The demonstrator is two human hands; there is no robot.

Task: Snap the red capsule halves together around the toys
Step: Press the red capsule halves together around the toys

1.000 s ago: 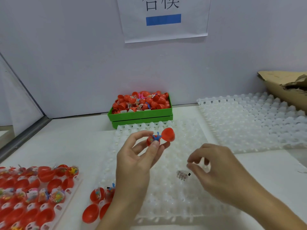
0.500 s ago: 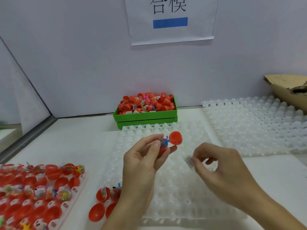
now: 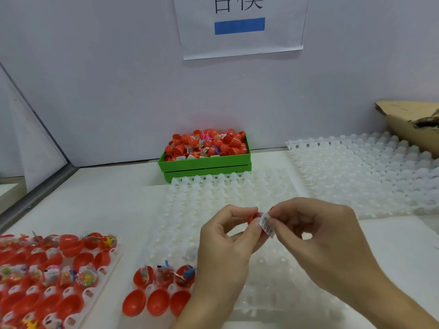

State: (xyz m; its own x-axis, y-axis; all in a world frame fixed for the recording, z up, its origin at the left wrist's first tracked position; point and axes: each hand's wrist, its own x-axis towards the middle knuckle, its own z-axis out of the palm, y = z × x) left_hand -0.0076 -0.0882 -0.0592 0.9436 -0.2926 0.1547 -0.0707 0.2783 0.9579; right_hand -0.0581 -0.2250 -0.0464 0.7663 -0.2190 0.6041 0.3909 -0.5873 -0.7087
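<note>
My left hand holds a red capsule with a blue toy inside; my fingers hide most of it. My right hand pinches a small folded paper slip against the capsule's opening. Both hands hover above the white dimpled tray in front of me. At that tray's near left edge stand three red halves holding toys and three bare red halves.
A green box heaped with red capsule halves and toys stands at the back wall. A tray of filled red halves lies at the left. Another white dimpled tray and a cardboard box sit at the right.
My right hand has lifted the paper slip from the tray and brought it to the capsule. The capsule's raised half is now hidden between my hands.
</note>
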